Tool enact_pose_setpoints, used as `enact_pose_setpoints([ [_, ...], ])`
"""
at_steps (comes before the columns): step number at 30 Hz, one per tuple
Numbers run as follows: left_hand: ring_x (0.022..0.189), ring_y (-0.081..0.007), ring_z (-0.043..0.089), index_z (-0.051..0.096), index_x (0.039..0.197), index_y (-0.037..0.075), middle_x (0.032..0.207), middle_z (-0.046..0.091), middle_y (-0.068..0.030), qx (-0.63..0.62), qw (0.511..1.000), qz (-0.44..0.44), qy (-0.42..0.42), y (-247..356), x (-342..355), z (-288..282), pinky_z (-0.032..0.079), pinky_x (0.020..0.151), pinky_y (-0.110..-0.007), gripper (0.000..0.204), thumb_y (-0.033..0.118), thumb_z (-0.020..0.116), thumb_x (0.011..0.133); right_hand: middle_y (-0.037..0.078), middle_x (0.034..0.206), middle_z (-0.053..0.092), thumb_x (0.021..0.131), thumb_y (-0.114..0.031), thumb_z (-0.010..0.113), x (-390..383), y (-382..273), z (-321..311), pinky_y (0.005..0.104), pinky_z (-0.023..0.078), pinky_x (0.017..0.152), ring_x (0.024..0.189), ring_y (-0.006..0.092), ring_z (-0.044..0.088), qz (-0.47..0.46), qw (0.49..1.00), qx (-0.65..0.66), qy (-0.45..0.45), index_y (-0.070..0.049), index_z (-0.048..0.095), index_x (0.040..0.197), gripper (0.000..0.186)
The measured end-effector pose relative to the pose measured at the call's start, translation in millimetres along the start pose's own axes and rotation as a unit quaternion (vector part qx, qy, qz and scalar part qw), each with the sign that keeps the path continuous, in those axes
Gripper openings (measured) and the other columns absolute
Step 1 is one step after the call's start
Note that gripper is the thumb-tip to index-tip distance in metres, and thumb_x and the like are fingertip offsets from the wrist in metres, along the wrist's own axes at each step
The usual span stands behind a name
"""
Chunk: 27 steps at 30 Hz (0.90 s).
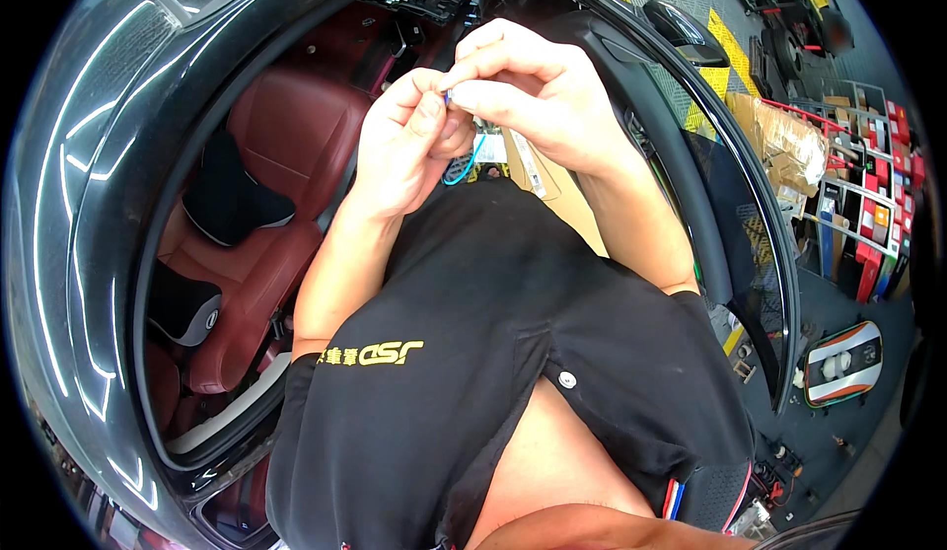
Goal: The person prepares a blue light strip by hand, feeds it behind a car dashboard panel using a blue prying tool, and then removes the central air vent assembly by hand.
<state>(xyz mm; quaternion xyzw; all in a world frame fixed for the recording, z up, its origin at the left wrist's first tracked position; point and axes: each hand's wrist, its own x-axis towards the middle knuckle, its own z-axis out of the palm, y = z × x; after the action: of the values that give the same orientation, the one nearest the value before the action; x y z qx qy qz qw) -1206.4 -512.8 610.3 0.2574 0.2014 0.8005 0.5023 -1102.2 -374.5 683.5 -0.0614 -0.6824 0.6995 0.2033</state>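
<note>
Both of my hands are raised together in front of my chest, at the open doorway of a dark car. Between their fingertips is a small blue piece (448, 97), too small and covered to name. My left hand (406, 146) pinches it between thumb and curled fingers. My right hand (538, 91) meets it from the other side, thumb and forefinger pressed together on it. A light-blue wire (464, 169) loops down below my left hand; where its upper end goes is hidden behind the fingers.
At left, a dark red car seat (286, 131) carries a black cushion (232, 197). The open car door (725, 170) stands at right. Beyond it are a rack of boxes (873, 180) and a white, orange and black case (842, 364). Cardboard (577, 213) lies below my hands.
</note>
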Motion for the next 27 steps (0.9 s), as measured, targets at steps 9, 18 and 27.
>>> enact_pose_setpoints([
  [9,0.065,-0.0065,0.036,0.062,0.112,0.004,0.082,0.051,0.0024,-0.047,0.999,0.019,-0.005,13.6,1.0,-14.3,0.033,0.06,-0.025,0.021,0.025,0.058,0.11,0.006,0.101,0.069,0.089,-0.002,0.078,21.1,7.4,12.2,0.0264,0.055,0.079,0.09,0.0124,0.067,0.012,1.0,0.013,-0.014,0.002,0.076,0.098,0.01],
  [18,0.065,-0.0062,0.037,0.061,0.112,0.003,0.085,0.052,0.0008,-0.056,0.998,0.033,-0.022,17.2,9.4,-28.1,0.034,0.061,-0.024,0.021,0.023,0.056,0.111,0.007,0.1,0.069,0.09,-0.002,0.079,33.7,9.4,14.3,0.0264,0.057,0.079,0.089,0.0133,0.07,0.014,1.0,0.002,-0.012,0.003,0.075,0.097,0.01],
  [27,0.066,-0.0062,0.037,0.06,0.113,0.002,0.085,0.053,0.0004,-0.055,0.998,0.024,-0.015,15.8,11.9,-29.4,0.033,0.061,-0.024,0.021,0.022,0.056,0.111,0.006,0.099,0.069,0.09,-0.003,0.079,33.2,10.9,12.6,0.0258,0.057,0.079,0.089,0.013,0.07,0.016,1.0,-0.006,-0.005,0.003,0.075,0.097,0.01],
])
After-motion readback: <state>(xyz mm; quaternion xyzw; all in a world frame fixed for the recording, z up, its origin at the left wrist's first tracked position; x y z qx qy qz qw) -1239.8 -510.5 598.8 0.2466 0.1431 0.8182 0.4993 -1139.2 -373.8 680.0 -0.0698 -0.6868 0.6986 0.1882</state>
